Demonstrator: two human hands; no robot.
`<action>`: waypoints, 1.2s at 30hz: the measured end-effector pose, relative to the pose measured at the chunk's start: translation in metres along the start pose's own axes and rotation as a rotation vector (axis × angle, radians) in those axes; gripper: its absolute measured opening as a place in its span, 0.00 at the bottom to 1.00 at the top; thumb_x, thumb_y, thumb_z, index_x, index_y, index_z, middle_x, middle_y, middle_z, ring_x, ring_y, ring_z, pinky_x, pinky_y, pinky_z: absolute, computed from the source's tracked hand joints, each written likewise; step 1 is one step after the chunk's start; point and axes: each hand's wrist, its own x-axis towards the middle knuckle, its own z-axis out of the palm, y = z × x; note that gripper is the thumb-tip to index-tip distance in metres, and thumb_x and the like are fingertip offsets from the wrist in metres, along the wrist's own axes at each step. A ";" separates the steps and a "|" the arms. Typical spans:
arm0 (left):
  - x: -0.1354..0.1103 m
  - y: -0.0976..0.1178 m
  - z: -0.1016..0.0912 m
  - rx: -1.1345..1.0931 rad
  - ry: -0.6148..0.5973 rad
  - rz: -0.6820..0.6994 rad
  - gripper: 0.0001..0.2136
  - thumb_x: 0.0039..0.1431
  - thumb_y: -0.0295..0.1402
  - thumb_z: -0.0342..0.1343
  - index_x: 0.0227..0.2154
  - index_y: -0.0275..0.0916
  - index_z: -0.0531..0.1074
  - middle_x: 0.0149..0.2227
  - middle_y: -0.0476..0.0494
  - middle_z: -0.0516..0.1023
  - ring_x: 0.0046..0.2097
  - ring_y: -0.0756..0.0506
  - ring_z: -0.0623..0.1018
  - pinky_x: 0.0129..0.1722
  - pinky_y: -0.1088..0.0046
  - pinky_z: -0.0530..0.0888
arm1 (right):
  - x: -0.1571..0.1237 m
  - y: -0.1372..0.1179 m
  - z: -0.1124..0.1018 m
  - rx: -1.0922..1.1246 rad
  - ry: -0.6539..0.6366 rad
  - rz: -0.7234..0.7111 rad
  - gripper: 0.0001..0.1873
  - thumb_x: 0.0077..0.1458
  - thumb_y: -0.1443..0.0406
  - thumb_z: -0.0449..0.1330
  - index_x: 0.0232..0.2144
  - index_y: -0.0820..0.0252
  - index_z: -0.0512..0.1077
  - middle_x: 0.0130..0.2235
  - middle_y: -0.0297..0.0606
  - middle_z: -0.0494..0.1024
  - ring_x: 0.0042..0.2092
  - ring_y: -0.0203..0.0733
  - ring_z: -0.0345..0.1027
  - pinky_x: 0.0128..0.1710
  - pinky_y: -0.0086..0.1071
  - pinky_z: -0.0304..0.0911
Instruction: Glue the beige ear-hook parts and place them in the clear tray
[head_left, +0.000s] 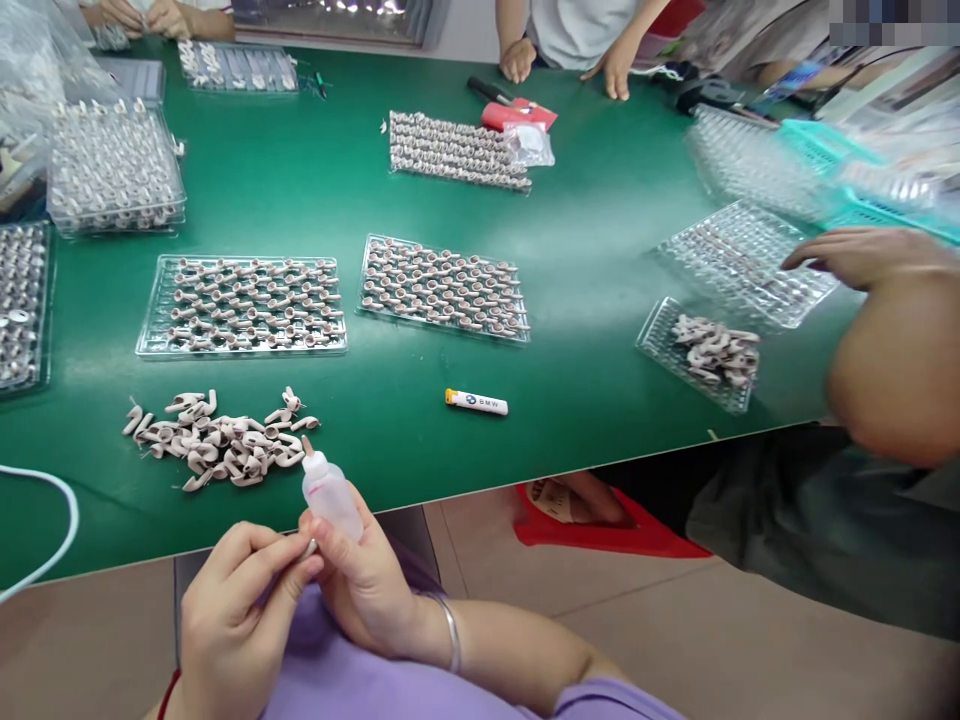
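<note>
The green worktop (592, 300) is carrying loose parts (241, 445); by its near edge, the left hand (232, 600) is pinching a small piece (312, 547), the right hand's (367, 580) fingers gripping a bottle (331, 497); close handwork is apparently happening. The next move is calling for steadiness.

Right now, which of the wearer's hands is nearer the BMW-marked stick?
Right. The right hand is left of the BMW-marked stick, toward the wearer; the left hand is farther left.

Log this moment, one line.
left hand: pinches small part | right hand: holds bottle, nozzle up | table: parts pile, loaded trays, lighter
</note>
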 end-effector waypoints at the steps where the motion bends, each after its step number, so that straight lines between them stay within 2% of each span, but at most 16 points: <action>1: 0.000 0.000 0.001 -0.006 0.003 -0.013 0.09 0.58 0.25 0.61 0.40 0.43 0.78 0.32 0.51 0.74 0.30 0.54 0.76 0.31 0.83 0.74 | 0.000 0.000 0.000 -0.004 0.005 0.000 0.28 0.39 0.59 0.77 0.36 0.58 0.66 0.27 0.25 0.72 0.27 0.26 0.61 0.28 0.21 0.56; 11: 0.002 0.002 0.001 -0.024 0.056 -0.051 0.05 0.57 0.27 0.61 0.36 0.42 0.79 0.28 0.51 0.74 0.26 0.53 0.75 0.26 0.83 0.73 | -0.002 0.004 0.002 -0.035 0.047 -0.032 0.28 0.39 0.59 0.77 0.36 0.57 0.65 0.28 0.25 0.71 0.28 0.27 0.62 0.30 0.21 0.59; 19: 0.012 0.004 -0.007 -0.009 -0.009 -0.038 0.04 0.57 0.28 0.60 0.32 0.42 0.80 0.27 0.51 0.77 0.26 0.53 0.77 0.27 0.83 0.74 | -0.002 0.001 0.001 -0.053 -0.002 -0.016 0.26 0.41 0.60 0.75 0.36 0.54 0.63 0.30 0.25 0.70 0.29 0.29 0.62 0.29 0.23 0.59; 22: 0.011 0.001 -0.011 -0.050 -0.035 -0.055 0.05 0.57 0.28 0.61 0.34 0.43 0.80 0.30 0.50 0.79 0.29 0.52 0.79 0.30 0.84 0.74 | 0.000 -0.005 -0.001 -0.093 -0.059 0.007 0.25 0.42 0.57 0.75 0.37 0.54 0.65 0.29 0.27 0.71 0.29 0.31 0.63 0.29 0.25 0.60; 24: 0.009 -0.001 -0.013 -0.079 -0.040 -0.107 0.04 0.56 0.29 0.63 0.33 0.44 0.81 0.31 0.50 0.80 0.30 0.52 0.79 0.31 0.84 0.75 | 0.003 -0.014 -0.003 -0.155 -0.086 -0.071 0.26 0.43 0.52 0.73 0.38 0.55 0.68 0.29 0.29 0.72 0.29 0.32 0.63 0.30 0.27 0.61; 26: 0.007 -0.003 -0.016 -0.121 -0.051 -0.189 0.03 0.55 0.31 0.64 0.32 0.44 0.81 0.31 0.49 0.81 0.30 0.51 0.80 0.32 0.83 0.75 | 0.007 -0.029 -0.008 -0.256 -0.066 -0.241 0.27 0.43 0.49 0.72 0.39 0.56 0.70 0.30 0.29 0.72 0.30 0.32 0.62 0.32 0.27 0.61; 28: 0.005 -0.004 -0.017 -0.191 -0.070 -0.297 0.03 0.54 0.34 0.64 0.32 0.44 0.82 0.31 0.48 0.82 0.30 0.50 0.80 0.31 0.83 0.75 | 0.014 -0.048 -0.013 -0.410 -0.028 -0.391 0.27 0.42 0.51 0.73 0.42 0.55 0.71 0.34 0.31 0.74 0.33 0.34 0.64 0.35 0.28 0.62; 32: 0.003 -0.005 -0.018 -0.319 -0.115 -0.482 0.05 0.53 0.37 0.64 0.30 0.43 0.82 0.31 0.45 0.82 0.30 0.48 0.80 0.29 0.82 0.75 | 0.027 -0.085 -0.024 -0.906 0.037 -0.573 0.23 0.46 0.59 0.72 0.43 0.55 0.71 0.42 0.36 0.77 0.42 0.41 0.69 0.43 0.35 0.64; 36: 0.004 -0.005 -0.018 -0.362 -0.119 -0.549 0.06 0.51 0.37 0.65 0.29 0.42 0.83 0.30 0.44 0.82 0.31 0.47 0.80 0.30 0.81 0.76 | 0.036 -0.103 -0.034 -1.305 0.076 -0.653 0.17 0.52 0.59 0.67 0.42 0.56 0.69 0.45 0.40 0.79 0.47 0.47 0.70 0.52 0.44 0.61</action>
